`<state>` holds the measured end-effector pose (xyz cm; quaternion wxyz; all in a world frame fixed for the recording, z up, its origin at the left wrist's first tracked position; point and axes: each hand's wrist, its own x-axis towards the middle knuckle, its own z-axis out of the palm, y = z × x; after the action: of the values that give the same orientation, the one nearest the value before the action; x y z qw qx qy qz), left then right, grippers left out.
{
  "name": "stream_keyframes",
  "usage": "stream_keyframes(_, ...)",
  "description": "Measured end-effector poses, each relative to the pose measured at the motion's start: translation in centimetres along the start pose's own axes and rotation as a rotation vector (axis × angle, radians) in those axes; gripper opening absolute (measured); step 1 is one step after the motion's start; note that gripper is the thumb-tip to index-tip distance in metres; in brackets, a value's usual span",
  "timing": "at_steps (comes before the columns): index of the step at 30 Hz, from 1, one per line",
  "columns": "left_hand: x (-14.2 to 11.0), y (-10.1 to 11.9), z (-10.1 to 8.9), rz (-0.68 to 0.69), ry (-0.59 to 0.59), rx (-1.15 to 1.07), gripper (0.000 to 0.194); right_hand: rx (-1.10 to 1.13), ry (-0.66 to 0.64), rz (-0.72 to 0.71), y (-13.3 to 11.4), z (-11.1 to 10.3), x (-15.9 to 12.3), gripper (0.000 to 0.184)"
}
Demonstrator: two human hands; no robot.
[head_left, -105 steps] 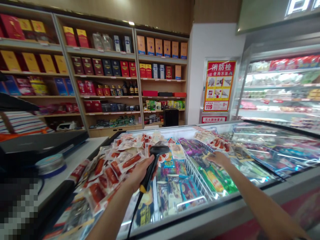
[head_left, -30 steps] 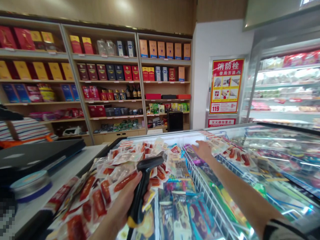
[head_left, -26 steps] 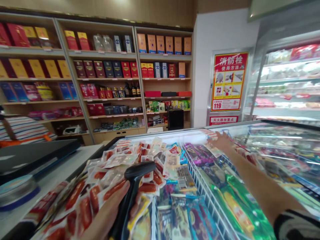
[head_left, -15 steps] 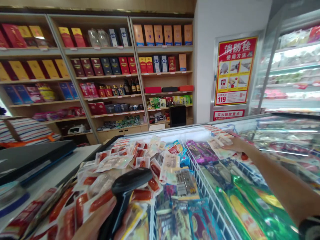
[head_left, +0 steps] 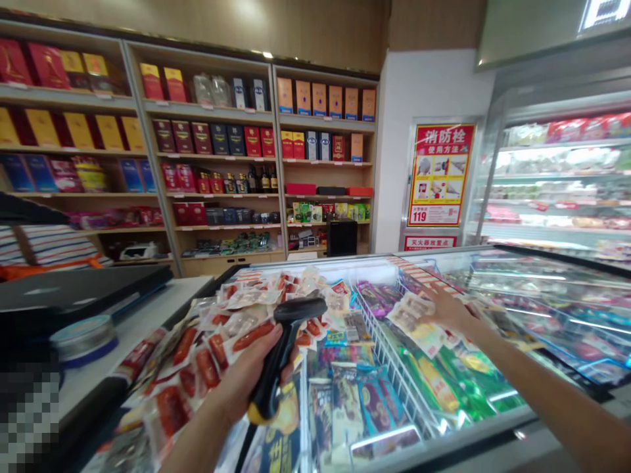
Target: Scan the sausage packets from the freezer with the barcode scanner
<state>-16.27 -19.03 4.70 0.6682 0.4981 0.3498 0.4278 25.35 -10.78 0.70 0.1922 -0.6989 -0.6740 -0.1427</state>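
Observation:
My left hand (head_left: 256,371) is wrapped round the handle of a black barcode scanner (head_left: 276,358) with a yellow base and a trailing cable. The scanner's head is over a heap of vacuum-packed sausages (head_left: 197,368) at the freezer's left end. My right hand (head_left: 446,307) is closed on the right edge of a clear packet of pale food (head_left: 417,322); the fingertips are partly hidden and blurred. That packet is over green ice-cream wrappers (head_left: 438,381) and the white wire basket divider (head_left: 389,361) is to its left. Purple packs (head_left: 374,295) lie behind.
The glass-topped chest freezer (head_left: 355,263) spans the front. To the left are a counter (head_left: 187,289) with a roll of tape (head_left: 83,338) and a person in a striped top (head_left: 54,243). Shelves of boxed goods (head_left: 217,138) line the back. A lit fridge (head_left: 562,177) stands right.
My right hand reached to the packets at the freezer's back right, took hold of the pale packet and drew it nearer. My left hand keeps the scanner. The view tilted down, then back up.

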Motion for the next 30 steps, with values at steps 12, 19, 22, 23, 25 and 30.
stream_keyframes(12,-4.9,0.5,-0.9,0.061,0.084,-0.063,0.037,0.236,-0.114,-0.032,-20.4,5.3,-3.6,0.066)
stream_keyframes(19,-4.4,-0.5,-3.0,0.039,0.123,-0.053,0.041,0.211,-0.121,-0.053,-23.7,7.5,-0.2,0.068)
stream_keyframes(22,-3.5,-0.6,-2.7,0.059,0.11,-0.065,0.04,0.225,-0.14,-0.027,-24.5,7.9,1.0,0.07)
stream_keyframes(23,-3.3,-0.6,-2.5,0.065,0.103,-0.069,0.04,0.234,-0.151,-0.019,-24.6,7.7,1.2,0.072)
stream_keyframes(25,-2.7,-0.6,-1.9,0.054,0.101,-0.071,0.038,0.263,-0.175,-0.027,-24.2,6.8,1.3,0.073)
stream_keyframes(30,-1.8,-1.2,-1.1,0.009,0.106,-0.035,0.037,0.231,-0.022,-0.016,-17.2,2.9,0.4,0.066)
